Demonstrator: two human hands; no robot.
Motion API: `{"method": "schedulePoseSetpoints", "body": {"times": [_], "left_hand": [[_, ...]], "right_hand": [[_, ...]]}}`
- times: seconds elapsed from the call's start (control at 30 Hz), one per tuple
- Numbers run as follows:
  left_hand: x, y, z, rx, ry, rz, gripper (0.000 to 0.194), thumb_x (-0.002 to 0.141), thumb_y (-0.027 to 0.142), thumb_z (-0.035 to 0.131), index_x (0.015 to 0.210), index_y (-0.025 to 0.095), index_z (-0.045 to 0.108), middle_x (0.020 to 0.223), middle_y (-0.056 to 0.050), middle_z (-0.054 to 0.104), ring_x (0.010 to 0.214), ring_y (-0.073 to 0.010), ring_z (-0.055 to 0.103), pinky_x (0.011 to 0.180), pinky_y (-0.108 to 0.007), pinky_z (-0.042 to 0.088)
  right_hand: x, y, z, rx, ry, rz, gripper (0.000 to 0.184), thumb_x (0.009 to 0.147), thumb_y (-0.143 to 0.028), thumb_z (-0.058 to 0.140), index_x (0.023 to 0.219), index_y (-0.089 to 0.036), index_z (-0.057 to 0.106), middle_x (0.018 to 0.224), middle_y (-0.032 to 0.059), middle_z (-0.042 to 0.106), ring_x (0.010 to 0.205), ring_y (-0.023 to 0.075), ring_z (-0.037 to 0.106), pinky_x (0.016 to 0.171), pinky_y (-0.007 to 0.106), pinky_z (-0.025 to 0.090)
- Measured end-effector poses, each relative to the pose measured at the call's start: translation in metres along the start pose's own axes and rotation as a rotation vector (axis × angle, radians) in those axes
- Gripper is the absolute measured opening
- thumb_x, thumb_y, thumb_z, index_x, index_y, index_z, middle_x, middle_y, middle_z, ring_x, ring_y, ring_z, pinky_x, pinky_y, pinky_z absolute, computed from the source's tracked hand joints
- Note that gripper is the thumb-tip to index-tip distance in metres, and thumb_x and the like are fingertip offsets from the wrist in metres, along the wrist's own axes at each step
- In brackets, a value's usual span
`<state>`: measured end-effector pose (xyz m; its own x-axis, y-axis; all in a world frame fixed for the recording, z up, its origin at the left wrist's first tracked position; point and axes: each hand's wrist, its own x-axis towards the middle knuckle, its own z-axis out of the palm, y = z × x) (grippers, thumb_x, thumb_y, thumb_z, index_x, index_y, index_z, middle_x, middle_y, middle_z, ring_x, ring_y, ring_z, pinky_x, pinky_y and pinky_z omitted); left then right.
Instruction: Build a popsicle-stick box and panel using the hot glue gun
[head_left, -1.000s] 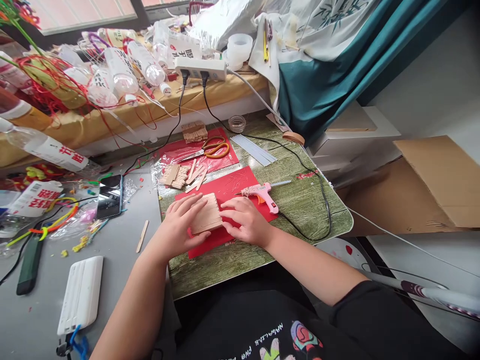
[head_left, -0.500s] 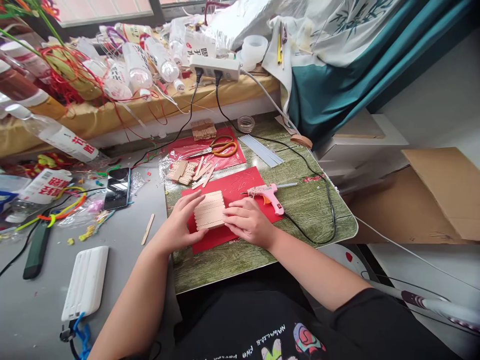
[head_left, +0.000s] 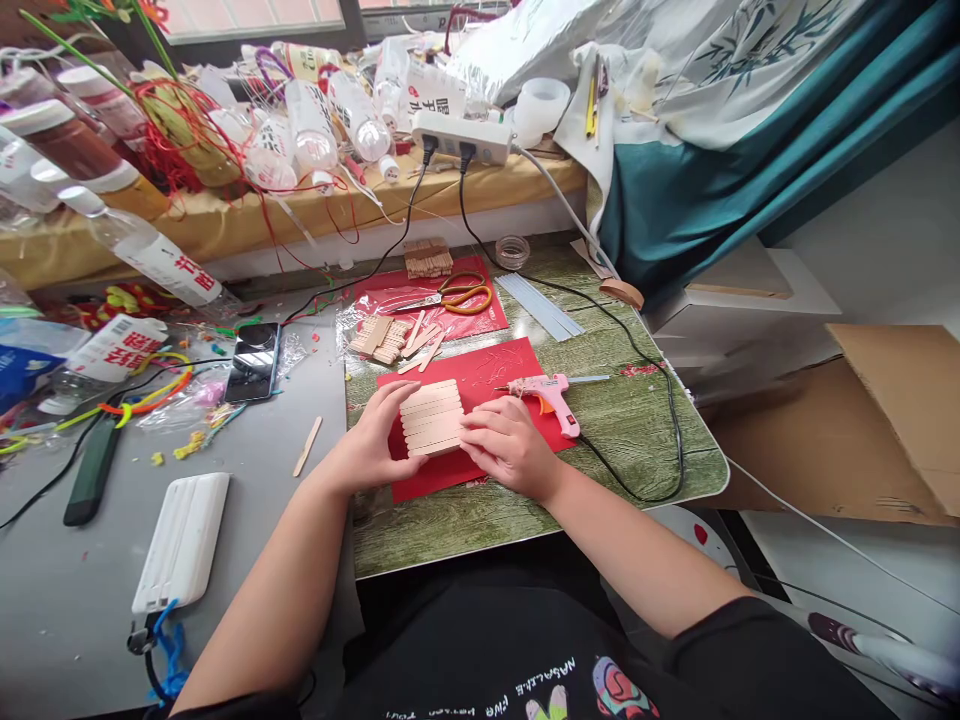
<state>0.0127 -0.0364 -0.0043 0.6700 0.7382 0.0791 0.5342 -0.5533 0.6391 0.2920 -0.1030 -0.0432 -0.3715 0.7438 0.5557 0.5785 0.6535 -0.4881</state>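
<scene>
A small panel of craft sticks (head_left: pixel 433 418), laid side by side, is between my two hands above a red sheet (head_left: pixel 487 372). My left hand (head_left: pixel 380 440) holds its left side, fingers at the far corner and thumb along the near edge. At the right edge, my right hand (head_left: pixel 510 445) grips the panel with bent fingers; its fingertips are partly hidden. A pink glue gun (head_left: pixel 551 397) lies just beyond my right hand. Farther back are loose craft sticks (head_left: pixel 424 345), a bundle of craft sticks (head_left: pixel 381 338) and scissors (head_left: pixel 457 294).
Glue sticks (head_left: pixel 540 306) and a roll of clear tape (head_left: pixel 512 251) lie at the back of the green board. A phone (head_left: pixel 253 362), a power bank (head_left: pixel 182 540) and a green-handled tool (head_left: pixel 94 470) rest on the grey table. A power strip (head_left: pixel 461 137) sits on the ledge among bottles.
The camera view has shifted, so the scene sits farther right in the picture. Both hands stay on the craft-stick panel, with hardly any change in their grip.
</scene>
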Motion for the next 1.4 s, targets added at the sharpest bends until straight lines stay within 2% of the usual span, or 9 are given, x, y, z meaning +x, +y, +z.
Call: {"method": "schedulePoseSetpoints", "body": {"times": [0.17,0.3,0.4,0.57,0.73,1.0,1.17,1.33,1.4], "left_hand": [[0.0,-0.002,0.006,0.052,0.015,0.003,0.096,0.08,0.042,0.081,0.161,0.029,0.031,0.159,-0.014,0.038,0.153,-0.0354,0.036,0.127,-0.053,0.036],[0.001,-0.004,0.008,0.061,0.011,-0.011,0.098,0.08,0.044,0.082,0.161,0.029,0.031,0.158,-0.015,0.038,0.153,-0.0359,0.036,0.127,-0.054,0.038],[0.0,-0.005,0.009,0.058,0.015,-0.016,0.1,0.079,0.044,0.082,0.162,0.029,0.029,0.159,-0.015,0.038,0.153,-0.0365,0.036,0.126,-0.054,0.038],[-0.001,-0.004,0.01,0.085,0.046,-0.007,0.101,0.079,0.043,0.082,0.163,0.029,0.029,0.159,-0.015,0.04,0.151,-0.0365,0.039,0.127,-0.054,0.037],[-0.001,-0.002,0.01,0.092,0.053,0.003,0.096,0.083,0.045,0.079,0.163,0.03,0.029,0.158,-0.014,0.041,0.15,-0.0354,0.04,0.126,-0.054,0.038],[-0.001,-0.002,0.009,0.077,0.047,-0.004,0.096,0.081,0.046,0.08,0.162,0.029,0.031,0.157,-0.015,0.042,0.15,-0.0369,0.041,0.125,-0.056,0.04],[-0.002,-0.001,0.009,0.059,0.047,-0.006,0.093,0.081,0.046,0.08,0.16,0.027,0.035,0.157,-0.014,0.042,0.15,-0.0361,0.041,0.126,-0.053,0.039],[-0.002,-0.002,0.008,0.072,0.031,-0.007,0.094,0.081,0.043,0.079,0.161,0.027,0.033,0.158,-0.015,0.04,0.151,-0.0367,0.039,0.127,-0.054,0.038],[-0.002,-0.002,0.007,0.074,0.025,-0.002,0.094,0.08,0.043,0.08,0.161,0.027,0.033,0.158,-0.015,0.04,0.151,-0.0365,0.039,0.127,-0.054,0.038]], "right_hand": [[-0.001,0.001,0.002,0.015,0.021,0.016,0.013,0.097,-0.022,0.069,0.108,-0.027,0.075,0.123,0.0051,0.077,0.117,0.0271,0.065,0.105,0.05,0.046],[0.001,-0.003,-0.001,0.005,-0.002,0.046,0.018,0.097,-0.03,0.067,0.113,-0.026,0.075,0.128,0.0067,0.075,0.123,0.0293,0.062,0.109,0.052,0.046],[0.01,-0.007,-0.005,-0.056,-0.066,0.097,0.036,0.1,-0.041,0.065,0.131,-0.024,0.071,0.146,0.0095,0.067,0.138,0.0328,0.054,0.118,0.055,0.04],[0.032,-0.01,-0.001,-0.203,-0.235,0.158,0.072,0.101,-0.06,0.058,0.155,-0.013,0.054,0.166,0.0148,0.046,0.156,0.0359,0.034,0.132,0.058,0.021],[0.037,-0.009,0.008,-0.252,-0.278,0.156,0.079,0.102,-0.064,0.054,0.158,-0.01,0.049,0.165,0.0165,0.047,0.156,0.0366,0.034,0.134,0.059,0.016],[0.031,-0.008,0.01,-0.265,-0.239,0.101,0.074,0.103,-0.061,0.056,0.16,-0.014,0.047,0.163,0.0164,0.05,0.155,0.0364,0.037,0.132,0.063,0.017],[0.03,-0.011,0.004,-0.294,-0.127,0.07,0.068,0.102,-0.058,0.06,0.156,-0.019,0.052,0.166,0.0129,0.047,0.157,0.0369,0.036,0.132,0.065,0.014],[0.032,-0.014,-0.013,-0.235,0.068,0.123,0.055,0.103,-0.039,0.059,0.156,-0.026,0.051,0.167,0.0078,0.046,0.157,0.0337,0.036,0.13,0.062,0.027],[0.031,-0.014,-0.017,-0.179,0.115,0.168,0.057,0.104,-0.032,0.055,0.16,-0.026,0.046,0.166,0.0079,0.048,0.156,0.0319,0.039,0.128,0.06,0.033]]}}
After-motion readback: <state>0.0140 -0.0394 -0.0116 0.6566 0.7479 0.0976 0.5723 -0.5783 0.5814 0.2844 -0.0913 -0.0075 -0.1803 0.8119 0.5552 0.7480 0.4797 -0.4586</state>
